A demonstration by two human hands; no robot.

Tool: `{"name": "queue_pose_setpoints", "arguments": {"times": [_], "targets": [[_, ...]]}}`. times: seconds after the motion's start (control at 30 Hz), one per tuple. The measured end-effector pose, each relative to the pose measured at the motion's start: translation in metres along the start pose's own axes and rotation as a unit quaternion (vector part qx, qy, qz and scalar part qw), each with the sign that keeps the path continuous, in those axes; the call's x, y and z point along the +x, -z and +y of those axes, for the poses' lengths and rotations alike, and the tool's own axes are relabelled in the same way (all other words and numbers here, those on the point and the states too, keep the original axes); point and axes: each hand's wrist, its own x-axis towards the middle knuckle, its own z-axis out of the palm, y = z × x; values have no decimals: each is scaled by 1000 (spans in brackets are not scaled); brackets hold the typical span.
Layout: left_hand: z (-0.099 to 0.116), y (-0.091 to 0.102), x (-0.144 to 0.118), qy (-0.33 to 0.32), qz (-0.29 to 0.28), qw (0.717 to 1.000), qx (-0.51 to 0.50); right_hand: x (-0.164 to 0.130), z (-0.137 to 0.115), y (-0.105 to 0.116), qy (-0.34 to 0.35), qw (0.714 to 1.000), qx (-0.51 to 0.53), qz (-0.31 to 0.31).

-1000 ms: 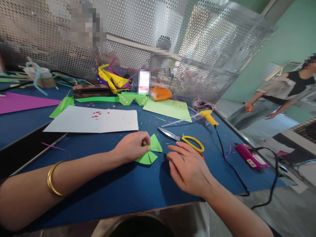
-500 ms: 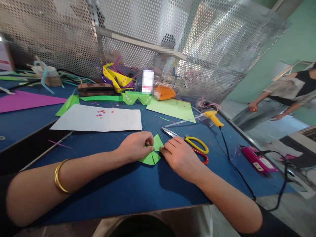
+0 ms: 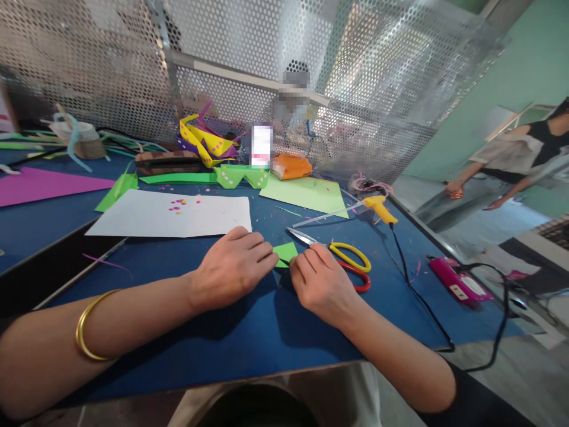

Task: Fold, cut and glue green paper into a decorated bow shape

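left hand curled, fingertips pressed flat on green folded paper to pin it to blue table | right hand pinched paper's near edge, seemingly creasing | scissors parked just right

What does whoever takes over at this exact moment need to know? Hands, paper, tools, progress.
Left hand: pressing down on the folded green paper, fingers closed over its left part.
Right hand: fingertips pinching the paper's right edge.
Paper lies flat on the blue table, mostly hidden between both hands.
Scissors lie just right of the right hand; glue gun behind them, white sheet behind the left hand.
Done: paper already folded small. Left: cannot tell which folds remain.
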Motion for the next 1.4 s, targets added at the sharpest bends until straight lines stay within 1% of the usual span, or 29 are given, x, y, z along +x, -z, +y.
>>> {"name": "queue_pose_setpoints", "arguments": {"times": [0.07,0.13,0.2,0.23,0.27,0.33,0.4,0.43,0.47,0.53,0.57,0.6,0.63,0.67,0.7,0.77,0.83,0.87,0.93,1.03,1.13,1.23,1.33,1.4], "targets": [[-3,-4,-2,0,11,1000,-21,-3,-4,5,-16,1000,2,0],[-8,-10,-4,-13,35,998,-50,-4,-7,13,-29,999,16,-3],[-15,-17,-4,-40,73,993,-88,-3,-7,22,-52,996,69,-13],[-19,-20,-3,-54,89,988,-113,-1,-4,26,-71,991,110,-21],[-22,-22,-3,-67,93,983,-143,1,1,29,-97,982,157,-32],[-26,-24,-1,-78,86,972,-203,6,16,28,-164,953,249,-56],[-29,-24,0,-72,74,967,-232,12,32,19,-245,906,334,-90],[-29,-23,1,-64,73,968,-233,14,38,12,-272,877,378,-116],[-29,-23,1,-55,73,969,-227,16,42,5,-292,841,431,-147],[-29,-22,1,-39,77,973,-212,17,44,-8,-316,753,546,-190],[-29,-23,2,-36,80,975,-205,17,42,-13,-327,710,594,-194],[-29,-24,2,-38,83,976,-197,17,38,-18,-341,675,627,-187],[-29,-24,3,-40,84,978,-186,16,35,-21,-360,652,644,-174],[-29,-25,3,-39,84,981,-171,15,31,-23,-382,638,649,-161],[-28,-24,4,-36,82,984,-154,14,28,-24,-404,630,646,-150],[-25,-21,3,-17,65,991,-113,13,25,-24,-437,623,633,-143],[-19,-15,-1,-4,37,997,-69,12,25,-24,-450,620,626,-149],[-16,-11,-4,-11,24,999,-45,12,25,-24,-451,620,623,-154],[-10,-4,-10,-53,21,998,3,12,25,-23,-449,621,621,-164],[-6,0,-16,-114,16,993,35,13,23,-22,-443,630,614,-169],[-6,-3,-18,-146,16,988,36,13,20,-22,-440,645,599,-178],[-6,-9,-20,-145,11,989,6,11,18,-22,-439,658,583,-188],[-5,-11,-21,-146,12,989,-36,9,15,-22,-429,683,559,-193],[-4,-10,-21,-150,-2,988,-40,8,14,-21,-414,708,535,-203]]}}
